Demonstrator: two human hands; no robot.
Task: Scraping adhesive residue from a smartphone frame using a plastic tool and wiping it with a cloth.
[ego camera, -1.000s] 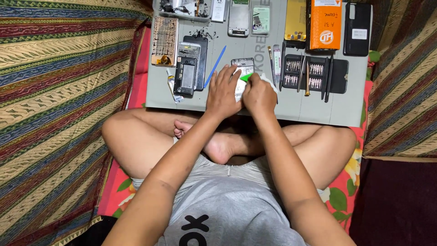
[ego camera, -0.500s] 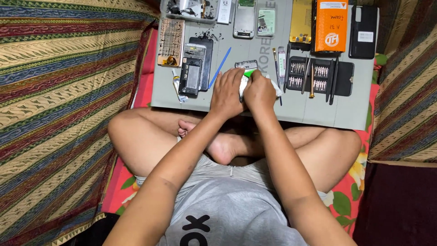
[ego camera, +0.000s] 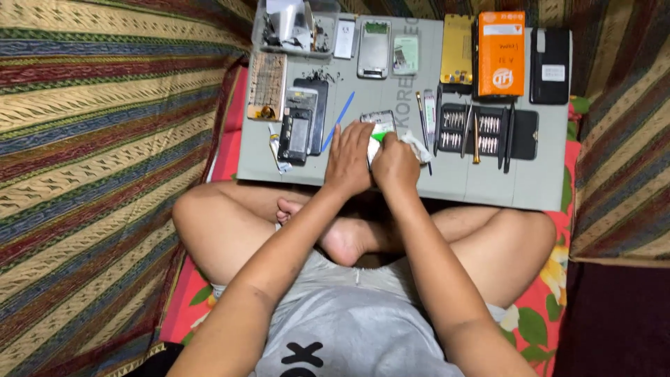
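1. Grey rectangular work mat [ego camera: 488, 185] lying on the bed, across crossed legs.
2. Orange rectangular box [ego camera: 501, 54] at the mat's far edge; black screwdriver-bit case [ego camera: 488, 130] just in front of it.
3. Left hand [ego camera: 349, 160] flat, fingers outstretched, pressing on a small opened phone frame [ego camera: 378, 122] mid-mat.
4. Right hand [ego camera: 394, 164] curled shut, pinching a white cloth [ego camera: 417, 148] beside the frame.

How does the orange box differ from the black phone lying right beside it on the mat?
The orange box is bright orange with a white label strip at its top; the black phone is dark with a small white sticker. The orange box is wider than the black phone. Both lie flat at the grey mat's far edge.
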